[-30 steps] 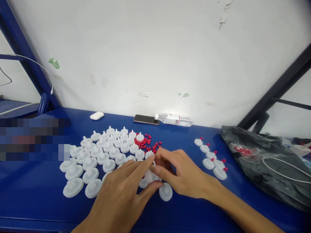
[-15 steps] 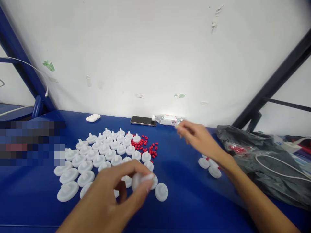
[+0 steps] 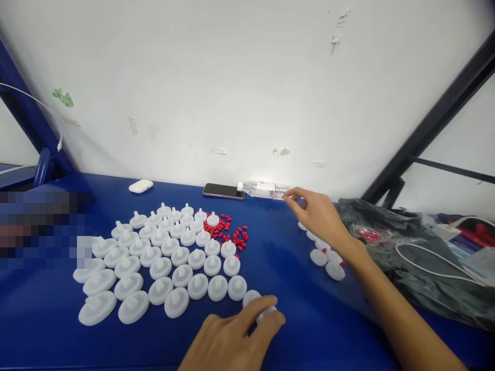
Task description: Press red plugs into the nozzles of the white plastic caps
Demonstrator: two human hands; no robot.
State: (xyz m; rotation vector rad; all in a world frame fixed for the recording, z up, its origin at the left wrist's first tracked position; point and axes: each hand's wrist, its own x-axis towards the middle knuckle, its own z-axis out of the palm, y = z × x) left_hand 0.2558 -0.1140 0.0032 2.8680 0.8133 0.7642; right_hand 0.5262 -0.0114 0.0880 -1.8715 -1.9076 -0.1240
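Note:
My left hand (image 3: 235, 337) is low at the table's near edge, thumb and forefinger closed on a white plastic disc (image 3: 267, 312) at the right end of the nearest row. Several more white discs (image 3: 170, 257) with stubs stand in rows to its left, with a pile of small red caps (image 3: 232, 234) behind them. My right hand (image 3: 319, 215) reaches far right, fingertips pinched together near the bottle; what they hold is hidden. Below that wrist lies a short row of discs with red caps (image 3: 327, 262).
A clear water bottle (image 3: 263, 189), a dark phone (image 3: 223, 191) and a white earbud case (image 3: 141, 186) lie along the wall on the blue table (image 3: 286, 278). A black plastic bag (image 3: 421, 278) with a white cable sits at the right. A black diagonal bar (image 3: 433, 118) rises behind it.
My hands parted from the middle. The right hand swung to the far right by the bottle. The left hand dropped to the near edge, uncovering the front rows of discs.

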